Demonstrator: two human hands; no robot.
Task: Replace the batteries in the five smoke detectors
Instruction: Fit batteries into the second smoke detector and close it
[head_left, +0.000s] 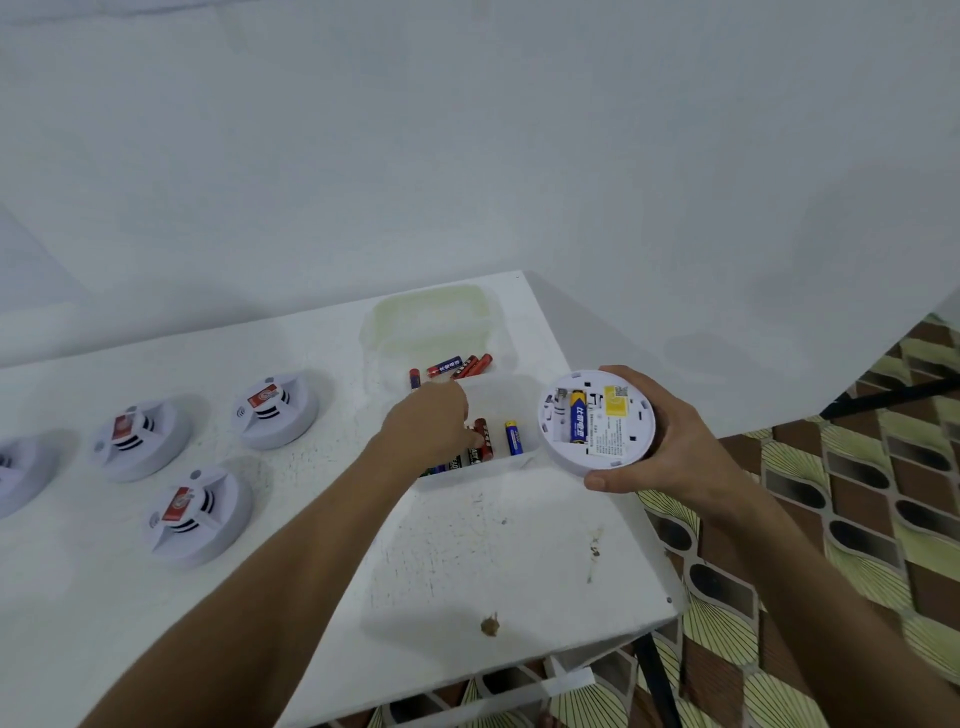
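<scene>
1. Two bare forearms show, with no sleeve on either up to the frame's lower edge.
2. The left hand (423, 415) wears no glove, ring or watch.
3. The right hand (670, 441) is likewise bare, its thumbnail short and unpainted.

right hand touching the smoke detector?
Touching. The head view shows the right hand with thumb and fingers wrapped around the rim of the upturned smoke detector, holding it off the table.
</scene>
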